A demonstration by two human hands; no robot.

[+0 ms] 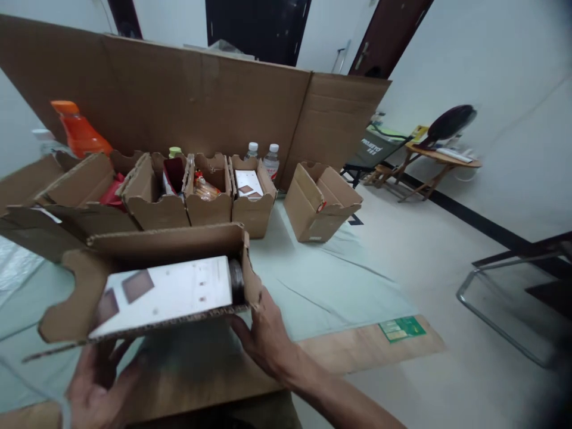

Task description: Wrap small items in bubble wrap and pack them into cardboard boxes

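Facing a white-walled room: pale floor [420,256] to the right, dark door [257,30] at back. Running a tall cardboard panel [179,95] across the back, flat and matte, creased near its right end. Covering most of the wooden worktable [366,348] with a wrinkled pale green cloth [322,292], front edge bare. Lining up open corrugated bins [210,208] in front of the panel, notched rims, assorted contents; standing one separate bin [322,205] to the right, at an angle.

Holding a long open bin [179,241] in front of the row, above the near part of the worktable, mouth tipped toward the camera. Reading as brown corrugated, ragged cut edges, scooped left end.

Clamping the bin's right end with the right hand [268,333]: thumb along the lower wall, fingers up the end wall, closed onto cardboard. Placing the left hand [96,384] under the lower left edge, thumb spread from fingers, tips hidden behind the wall, motion-blurred; can't tell whether gripping or just supporting.

Carrying inside: a white carton [179,289], smooth, rectangular, printed with brown squares, lying lengthwise; wedged between carton and right end wall, a dark, rounded object [236,280], too blurred to identify.
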